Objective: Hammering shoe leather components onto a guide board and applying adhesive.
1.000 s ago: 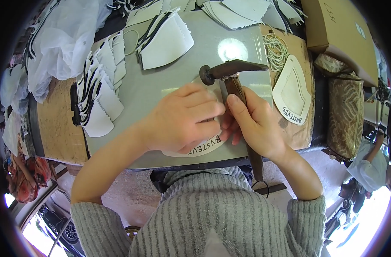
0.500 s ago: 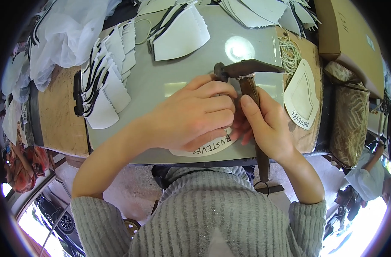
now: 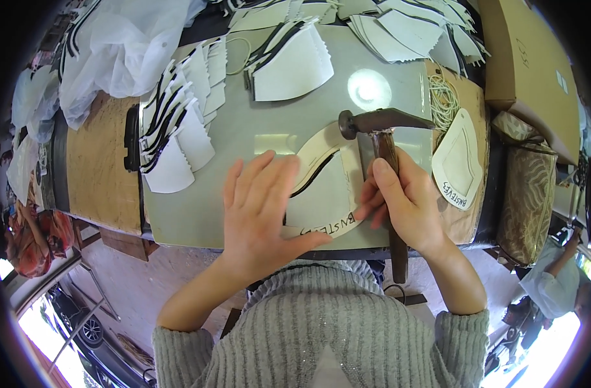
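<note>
My right hand [image 3: 412, 200] is closed around the wooden handle of a hammer [image 3: 387, 119]. The hammer's dark metal head points away from me, and its handle end hangs past the table's near edge. Under and between my hands lies a white card template [image 3: 321, 143] with dark lettering on its lower rim. In its opening shows a pale curved cut piece [image 3: 328, 197] with a black strip along its upper left. My left hand [image 3: 260, 207] is over the template's left side, fingers stretched out and holding nothing; its tips are slightly blurred. Right fingertips are close to the template's right edge.
A second template [image 3: 458, 161] rests at the right, below a coil of pale cord [image 3: 443, 100]. Stacks of white pieces with black edging [image 3: 292, 64] line the back and left [image 3: 179, 152]. A cardboard box [image 3: 528, 77], patterned pouch [image 3: 527, 187] and white plastic bag [image 3: 124, 48] flank the table.
My left hand has come back from beside the hammer head toward me and left, its fingers opening out. This uncovers the template and the piece in it. My right hand still holds the hammer.
</note>
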Action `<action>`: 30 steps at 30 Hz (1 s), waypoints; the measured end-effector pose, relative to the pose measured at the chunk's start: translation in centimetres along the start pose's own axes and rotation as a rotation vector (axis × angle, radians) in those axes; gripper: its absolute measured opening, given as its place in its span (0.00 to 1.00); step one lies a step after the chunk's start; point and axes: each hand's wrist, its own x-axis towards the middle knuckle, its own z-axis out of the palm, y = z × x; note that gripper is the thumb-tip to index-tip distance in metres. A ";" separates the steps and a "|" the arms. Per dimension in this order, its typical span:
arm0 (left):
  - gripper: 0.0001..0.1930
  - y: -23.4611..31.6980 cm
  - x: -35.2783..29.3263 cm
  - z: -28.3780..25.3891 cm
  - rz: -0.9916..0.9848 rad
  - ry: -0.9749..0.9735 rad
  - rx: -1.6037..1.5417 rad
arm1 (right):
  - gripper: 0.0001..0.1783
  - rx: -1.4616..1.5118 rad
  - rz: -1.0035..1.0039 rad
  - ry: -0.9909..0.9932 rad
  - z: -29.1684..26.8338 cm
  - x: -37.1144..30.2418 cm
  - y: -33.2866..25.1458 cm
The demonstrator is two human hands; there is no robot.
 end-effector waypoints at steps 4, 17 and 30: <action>0.46 -0.2 -0.4 0.6 0.055 -0.037 0.230 | 0.16 -0.015 -0.011 0.009 0.1 0.0 0.0; 0.43 0.2 1.4 0.4 -0.095 -0.052 0.129 | 0.16 -0.016 -0.038 0.031 0.2 0.0 0.1; 0.39 -0.7 2.6 0.9 -0.067 -0.040 0.117 | 0.17 -0.031 -0.085 0.043 0.0 0.1 0.3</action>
